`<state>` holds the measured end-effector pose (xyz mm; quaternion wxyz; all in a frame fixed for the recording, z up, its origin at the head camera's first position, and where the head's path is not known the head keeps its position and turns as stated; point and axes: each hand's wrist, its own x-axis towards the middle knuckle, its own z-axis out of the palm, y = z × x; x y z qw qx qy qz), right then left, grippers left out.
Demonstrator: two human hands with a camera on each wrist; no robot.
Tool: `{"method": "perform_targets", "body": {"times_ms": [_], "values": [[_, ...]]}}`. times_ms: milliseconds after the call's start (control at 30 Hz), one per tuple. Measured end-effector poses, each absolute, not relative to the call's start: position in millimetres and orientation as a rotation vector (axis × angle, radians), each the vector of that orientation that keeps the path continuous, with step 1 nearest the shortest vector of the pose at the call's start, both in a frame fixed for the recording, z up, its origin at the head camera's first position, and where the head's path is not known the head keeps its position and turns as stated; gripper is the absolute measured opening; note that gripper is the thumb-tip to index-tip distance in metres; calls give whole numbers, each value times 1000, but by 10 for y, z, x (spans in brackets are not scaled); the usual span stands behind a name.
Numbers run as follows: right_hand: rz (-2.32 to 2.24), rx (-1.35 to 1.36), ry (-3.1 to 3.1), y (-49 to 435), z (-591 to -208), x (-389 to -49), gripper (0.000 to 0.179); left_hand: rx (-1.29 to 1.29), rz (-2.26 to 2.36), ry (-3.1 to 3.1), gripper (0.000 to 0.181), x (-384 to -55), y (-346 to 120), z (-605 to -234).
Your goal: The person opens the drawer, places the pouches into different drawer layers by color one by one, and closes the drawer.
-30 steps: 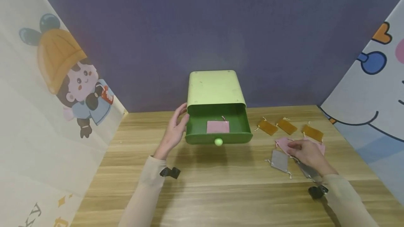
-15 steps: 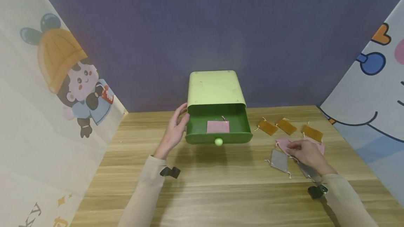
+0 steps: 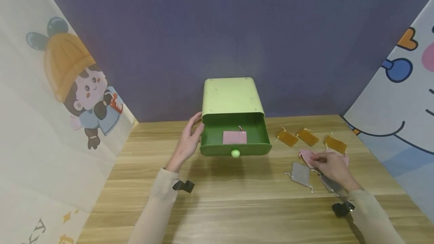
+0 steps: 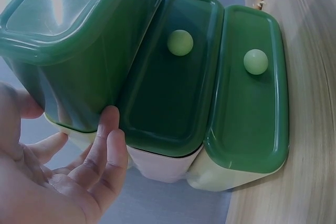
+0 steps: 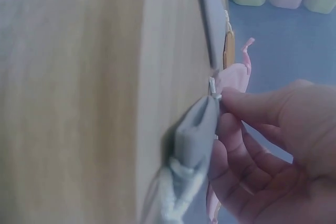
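A small cabinet with a pale green top stands against the back wall, its green top drawer pulled out. One pink drawstring pouch lies inside that drawer. My left hand rests at the cabinet's left side; in the left wrist view its loosely bent fingertips touch the drawer's side. On the right of the table my right hand pinches another pink drawstring pouch between thumb and fingers, its end raised. A grey pouch lies just beside those fingers, partly under the hand in the head view.
Several orange-brown pouches lie behind the right hand. More pink cloth shows past its far side, and a second grey pouch lies to its left. Two lower drawers are shut. Printed side panels border the wooden table.
The pinched pink pouch's left end has drawn slightly toward the right hand. The left hand and the drawer hold their places; the head view has shifted a little.
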<state>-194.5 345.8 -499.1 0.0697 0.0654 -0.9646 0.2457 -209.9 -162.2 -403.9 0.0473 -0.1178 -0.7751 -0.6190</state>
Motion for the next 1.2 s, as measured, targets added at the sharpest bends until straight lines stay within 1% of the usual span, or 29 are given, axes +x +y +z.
{"method": "perform_targets", "body": {"times_ms": [533,733,933,1200], "values": [[726,219,-2835,3491,-4989,-1920,15,-368,-1893,-2367,57,-2070,-1619,-4028],[753,200,-2883,3482,-4906,-1916,21,-363,-1898,-2359,57,-2067,-1618,-4021],[833,156,-2974,3499,-4796,-1923,33,-357,-1895,-2359,56,-2072,-1615,-4020],[846,168,-2964,3499,-4743,-1932,32,-371,-1883,-2370,58,-2079,-1618,-4015]]}}
